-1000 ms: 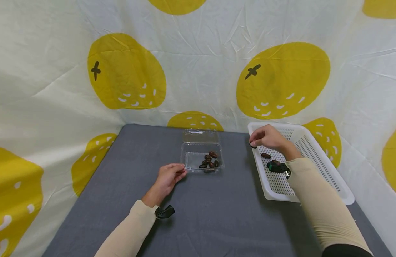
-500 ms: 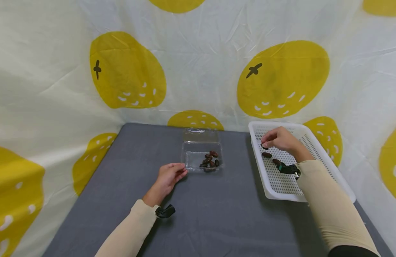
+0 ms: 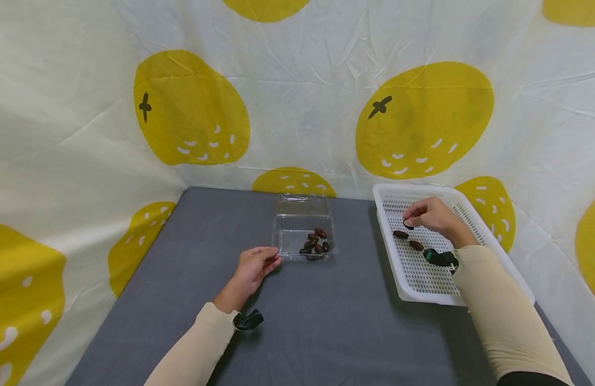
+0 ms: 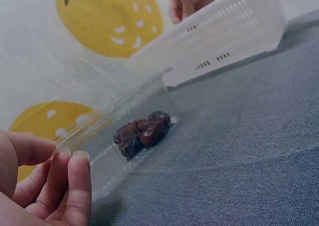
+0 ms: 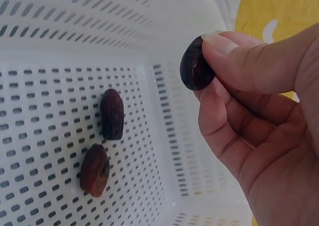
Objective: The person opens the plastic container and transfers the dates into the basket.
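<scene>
My left hand (image 3: 255, 268) pinches the near left corner of a clear plastic clamshell box (image 3: 289, 236), whose lid stands open at the back. Several dark brown dates (image 4: 144, 133) lie together in the box's right part. Over a white perforated basket (image 3: 398, 284) on the right, my right hand (image 3: 434, 219) holds one dark date (image 5: 195, 66) between thumb and fingers. In the right wrist view this date is above the basket floor. Two more dates lie there, a dark one (image 5: 112, 113) and a reddish one (image 5: 94, 171).
A grey cloth covers the table (image 3: 326, 321). Behind it hangs a white curtain (image 3: 302, 107) printed with big yellow fruit. The basket's raised wall (image 4: 224, 41) stands to the right of the clear box.
My right hand has moved right, from the basket's left rim to over its inside, with the date still pinched. The left hand has stayed at the box's corner.
</scene>
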The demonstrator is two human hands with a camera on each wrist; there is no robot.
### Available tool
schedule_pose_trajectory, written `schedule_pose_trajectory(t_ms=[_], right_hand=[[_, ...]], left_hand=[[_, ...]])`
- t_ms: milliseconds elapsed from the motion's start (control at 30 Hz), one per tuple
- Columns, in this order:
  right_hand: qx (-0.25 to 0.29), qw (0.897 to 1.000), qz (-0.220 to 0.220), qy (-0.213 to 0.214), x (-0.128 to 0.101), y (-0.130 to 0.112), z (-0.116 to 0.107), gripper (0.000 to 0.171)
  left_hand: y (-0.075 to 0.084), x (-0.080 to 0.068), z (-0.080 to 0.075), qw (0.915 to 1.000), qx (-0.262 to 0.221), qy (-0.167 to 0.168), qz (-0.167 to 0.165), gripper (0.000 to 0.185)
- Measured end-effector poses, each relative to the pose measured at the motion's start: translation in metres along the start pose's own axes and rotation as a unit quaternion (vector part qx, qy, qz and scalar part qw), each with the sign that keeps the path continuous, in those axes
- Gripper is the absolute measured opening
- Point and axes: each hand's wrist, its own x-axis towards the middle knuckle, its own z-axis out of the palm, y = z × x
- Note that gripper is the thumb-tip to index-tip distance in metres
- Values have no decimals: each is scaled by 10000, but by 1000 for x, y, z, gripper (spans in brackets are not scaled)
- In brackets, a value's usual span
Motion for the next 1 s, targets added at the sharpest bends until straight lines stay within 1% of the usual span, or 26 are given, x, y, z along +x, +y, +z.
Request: schedule_pose_trajectory(t_ms=[200, 400, 533, 667, 800, 900, 1000], right_hand=[[-25, 9999, 119, 0, -1, 14, -4, 23], [47, 9991, 424, 65, -2, 26, -9, 24], [-28, 9984, 559, 98, -8, 30, -13, 25], [-160, 9978, 589, 254, -13, 35, -16, 24], [-172, 9968, 694, 343, -14, 46, -13, 24], [-155, 9952, 885, 375, -14, 55, -9, 26], [-146, 9933, 1051, 467, -15, 61, -7, 27]], left_hand=[[-2, -1, 1, 10000, -43, 15, -3, 15], [-1, -2, 3, 10000, -8, 48, -15, 18], [-1, -1, 4, 10000, 8, 76, -15, 12], [0, 0, 7, 10000, -72, 28, 35, 5], [0, 0, 5, 9999, -119, -7, 84, 5], [-1, -1, 3, 9999, -133, 43, 35, 5], [-1, -1, 2, 10000, -42, 58, 11, 5]])
